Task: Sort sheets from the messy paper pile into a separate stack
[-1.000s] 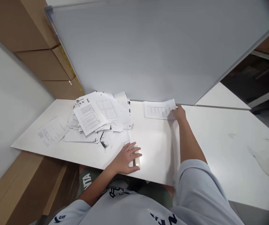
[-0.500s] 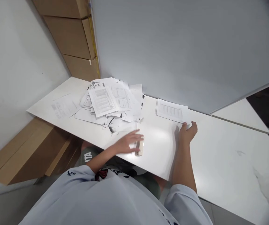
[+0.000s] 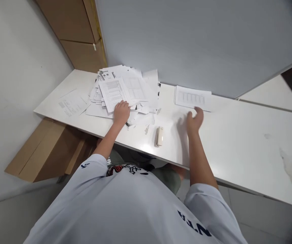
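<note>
My left hand (image 3: 122, 113) lies over the lower right corner of a printed sheet (image 3: 112, 89) on top of a messy paper pile (image 3: 149, 81). Its fingers rest on the sheet, and the thumb is hidden. My right hand (image 3: 195, 120) is empty, thumb and fingers apart, just in front of a neat stack of printed sheets (image 3: 191, 97) by the grey panel. Between my hands, nearer the front edge, a beige stapler (image 3: 160, 136) lies on the white table (image 3: 224, 142).
A loose printed sheet (image 3: 73, 103) lies left of the pile. Torn paper scraps (image 3: 146, 129) are near the stapler. Cardboard boxes (image 3: 82, 56) stand at the back left, and an open carton (image 3: 46, 149) sits below the table's left end. A grey panel (image 3: 186, 40) borders the back.
My left hand has left the stapler and moved up and left onto the paper pile. My right hand has drawn back slightly from the neat stack. The view has tilted down.
</note>
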Tool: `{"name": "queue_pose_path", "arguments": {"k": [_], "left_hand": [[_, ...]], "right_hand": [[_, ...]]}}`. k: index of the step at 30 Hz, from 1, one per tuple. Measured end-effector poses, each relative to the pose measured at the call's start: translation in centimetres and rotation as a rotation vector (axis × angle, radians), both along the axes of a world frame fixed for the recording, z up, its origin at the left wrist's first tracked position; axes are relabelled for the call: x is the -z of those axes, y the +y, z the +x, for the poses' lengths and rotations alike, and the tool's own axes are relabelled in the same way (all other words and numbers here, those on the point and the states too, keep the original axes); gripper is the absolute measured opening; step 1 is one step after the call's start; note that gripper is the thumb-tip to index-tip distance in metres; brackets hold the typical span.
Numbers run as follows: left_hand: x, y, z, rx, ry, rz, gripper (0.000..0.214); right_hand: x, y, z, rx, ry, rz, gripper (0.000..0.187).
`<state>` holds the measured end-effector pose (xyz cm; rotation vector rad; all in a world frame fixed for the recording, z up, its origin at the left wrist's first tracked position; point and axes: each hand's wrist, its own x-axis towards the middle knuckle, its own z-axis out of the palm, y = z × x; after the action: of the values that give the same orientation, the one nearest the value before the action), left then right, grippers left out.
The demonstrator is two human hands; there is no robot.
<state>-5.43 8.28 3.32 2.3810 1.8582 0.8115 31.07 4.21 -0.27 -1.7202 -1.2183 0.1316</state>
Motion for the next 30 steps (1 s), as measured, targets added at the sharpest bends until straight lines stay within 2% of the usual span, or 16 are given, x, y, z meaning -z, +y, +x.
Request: {"name": "queue_pose_path", "arguments": {"k": [1, 3, 6, 9, 11, 13, 15, 17, 19, 21, 23, 25, 27, 30], "left_hand": [[0.5, -0.6, 0.1, -0.019, -0.043, 0.014, 0.03], [1.1, -2.0, -0.1, -0.062, -0.146, 0.034, 0.031], [1.0, -5.0, -1.4, -0.134, -0.345, 0.102, 0.028], [-0.6, -8.9, -3.4, -0.31, -0.638, 0.327, 0.024], [-2.3, -11.2, -5.3, -0.469, -0.858, 0.489, 0.025], [-4.0, -12.8, -7.3, -0.536, -1.019, 0.468, 0.025], [-5.1, -13.5, -9.2, -0.507, -1.106, 0.229, 0.027], [-5.0, -13.7, -10.6, -0.47, -1.149, -0.056, 0.028], [-3.9, -13.8, -11.3, -0.469, -1.199, -0.253, 0.029], [-2.1, -13.8, -11.4, -0.462, -1.272, -0.378, 0.031], [-0.4, -13.8, -11.2, -0.438, -1.352, -0.462, 0.034], [0.8, -13.8, -10.9, -0.427, -1.422, -0.487, 0.037], [1.3, -13.9, -10.9, -0.431, -1.476, -0.479, 0.04], [1.2, -14.2, -10.8, -0.381, -1.498, -0.488, 0.053]], "right_hand": [[-0.8, 0.9, -1.9, -0.091, -0.065, 0.004, 0.042], [-2.4, 3.3, -6.1, -0.365, -0.19, -0.022, 0.042], [-4.2, 7.5, -12.5, -0.668, -0.295, -0.087, 0.051], [-4.7, 11.0, -17.1, -0.845, -0.285, -0.18, 0.073], [-4.3, 12.1, -18.9, -0.909, -0.229, -0.267, 0.087], [-3.7, 12.2, -19.7, -0.913, -0.16, -0.302, 0.084], [-3.3, 11.7, -19.8, -0.873, -0.116, -0.265, 0.065], [-3.6, 10.7, -19.7, -0.829, -0.09, -0.21, 0.049], [-4.6, 9.2, -19.5, -0.804, -0.068, -0.15, 0.044], [-5.8, 6.9, -19.5, -0.842, -0.07, -0.062, 0.043], [-6.7, 3.9, -19.7, -0.98, -0.132, 0.016, 0.043], [-6.7, 0.7, -19.8, -1.164, -0.235, 0.039, 0.04], [-5.9, -1.9, -19.6, -1.255, -0.314, 0.01, 0.033], [-4.2, -3.9, -18.8, -1.307, -0.43, -0.12, 0.03]]}}
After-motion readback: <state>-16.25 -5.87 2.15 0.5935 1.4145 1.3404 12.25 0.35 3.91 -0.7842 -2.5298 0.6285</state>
